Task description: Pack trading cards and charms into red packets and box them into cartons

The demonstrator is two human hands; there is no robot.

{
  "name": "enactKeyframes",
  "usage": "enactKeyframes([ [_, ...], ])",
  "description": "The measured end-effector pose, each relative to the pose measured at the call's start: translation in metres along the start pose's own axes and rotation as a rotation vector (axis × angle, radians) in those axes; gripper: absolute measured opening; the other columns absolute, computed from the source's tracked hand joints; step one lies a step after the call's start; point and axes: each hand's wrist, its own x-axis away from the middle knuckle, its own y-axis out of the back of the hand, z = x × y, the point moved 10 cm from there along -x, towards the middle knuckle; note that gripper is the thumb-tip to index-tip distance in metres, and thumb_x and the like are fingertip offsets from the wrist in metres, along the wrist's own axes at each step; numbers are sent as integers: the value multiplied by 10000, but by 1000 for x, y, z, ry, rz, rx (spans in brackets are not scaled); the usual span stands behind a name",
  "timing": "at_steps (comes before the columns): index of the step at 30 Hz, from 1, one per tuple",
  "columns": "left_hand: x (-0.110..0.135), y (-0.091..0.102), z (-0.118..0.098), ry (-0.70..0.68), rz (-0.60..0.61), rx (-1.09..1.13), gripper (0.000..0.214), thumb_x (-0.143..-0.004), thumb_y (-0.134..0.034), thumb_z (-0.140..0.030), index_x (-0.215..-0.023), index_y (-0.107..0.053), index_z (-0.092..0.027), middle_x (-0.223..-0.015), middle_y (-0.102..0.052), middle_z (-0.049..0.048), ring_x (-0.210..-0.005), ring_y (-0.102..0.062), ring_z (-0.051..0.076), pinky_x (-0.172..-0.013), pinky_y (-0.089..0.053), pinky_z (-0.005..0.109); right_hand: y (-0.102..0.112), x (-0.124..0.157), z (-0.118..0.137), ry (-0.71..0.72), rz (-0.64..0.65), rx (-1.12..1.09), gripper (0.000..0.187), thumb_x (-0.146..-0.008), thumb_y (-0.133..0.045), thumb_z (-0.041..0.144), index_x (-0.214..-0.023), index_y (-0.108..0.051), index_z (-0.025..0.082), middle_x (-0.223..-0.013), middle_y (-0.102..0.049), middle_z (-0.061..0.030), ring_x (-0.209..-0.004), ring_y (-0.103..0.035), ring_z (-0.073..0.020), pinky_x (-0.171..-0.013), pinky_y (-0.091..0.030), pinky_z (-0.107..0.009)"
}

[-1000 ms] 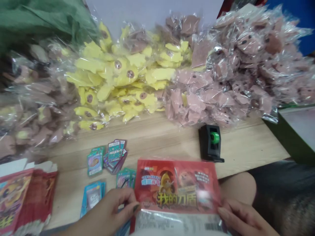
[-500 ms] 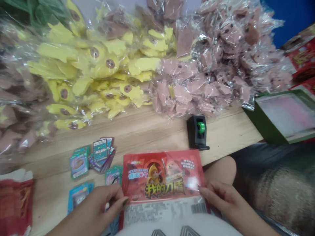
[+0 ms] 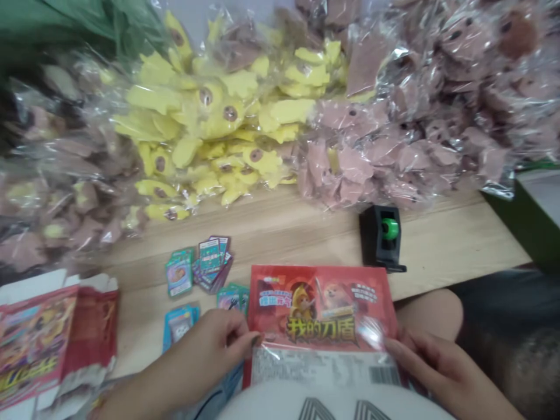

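Wooden tabletop, green box further right, left hand, right hand pinching red packet

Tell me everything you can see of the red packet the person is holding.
The glossy red packet looks like shiny plastic film. Its front shows cartoon characters and large Chinese title characters; a pale lower panel carries small print and a barcode. It is held up, nearly flat, its edges gripped by the left hand and right hand.
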Motion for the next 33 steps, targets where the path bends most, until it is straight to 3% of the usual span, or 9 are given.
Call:
enactKeyframes([
  [8, 2, 6, 0, -2, -39, -118, 366, -798, -405, -458, -581, -452, -167, -545, -422, -41, -527, -342, 101, -467, -212, 217, 5, -11, -12, 42, 0, 123, 501, -678, -470, 659, -491, -438, 196, -496, -446, 14, -501, -429, -117, -486, -398, -219],
  [13, 6, 4, 23, 27, 72, -55, 359, -790, -422, -457, -577, -436, -167, -528, -375, -53, -501, -311, 88, -440, -207, 203, 9, -16, -10, 86, -21, 55, 438, -680, -563, 577, -500, -475, 188, -494, -500, 14, -496, -453, -115, -465, -392, -210],
  [16, 15, 17, 17, -38, 68, -76, 329, -801, -431, -405, -579, -467, -166, -519, -404, -49, -492, -354, 90, -451, -256, 200, 10, -17, -8, 114, -26, 42, 432, -673, -579, 575, -505, -485, 188, -492, -507, 11, -496, -468, -125, -464, -399, -224],
  [18, 22, 39, -7, -115, -123, -137, 284, -827, -411, -363, -647, -520, -172, -590, -501, -25, -559, -449, 115, -512, -343, 219, 15, -15, -4, 149, -43, 68, 426, -686, -564, 581, -526, -501, 191, -498, -519, 4, -502, -486, -138, -471, -410, -239],
  [21, 34, 53, -76, -378, -461, -275, 243, -870, -352, -274, -950, -563, -181, -960, -612, 49, -904, -542, 175, -791, -424, 304, 34, -4, 23, 285, -219, 240, 386, -644, -611, 577, -682, -579, 194, -606, -599, -38, -581, -554, -190, -528, -452, -285],
  [23, 34, 30, -123, -613, -528, -450, 352, -880, -333, -241, -1198, -456, -150, -1266, -488, 98, -1186, -407, 211, -991, -317, 368, 42, 13, 62, 486, -441, 444, 468, -636, -629, 557, -926, -598, 191, -844, -655, -103, -775, -599, -259, -675, -478, -353],
  [26, 17, -7, -149, -733, -535, -671, 534, -889, -325, -322, -1356, -246, -74, -1450, -223, 142, -1343, -144, 250, -1091, -148, 424, 0, 32, 116, 853, -535, 767, 539, -779, -509, 479, -1242, -453, 210, -1267, -511, -119, -1159, -450, -301, -970, -321, -469],
  [29, 1, -12, -127, -643, -579, -684, 608, -876, -338, -397, -1368, -219, -61, -1460, -177, 155, -1351, -106, 258, -1101, -124, 435, -40, 14, 124, 926, -451, 924, 519, -862, -395, 401, -1346, -326, 226, -1397, -368, -70, -1301, -262, -275, -1052, -145, -523],
  [33, -6, 22, -62, -522, -670, -284, 553, -890, -324, -374, -1374, -236, -121, -1465, -182, 121, -1353, -101, 246, -1103, -114, 453, 2, -4, 70, 619, -570, 608, 592, -873, -341, 437, -1396, -206, 194, -1465, -213, -78, -1345, -128, -254, -1075, -144, -490],
])
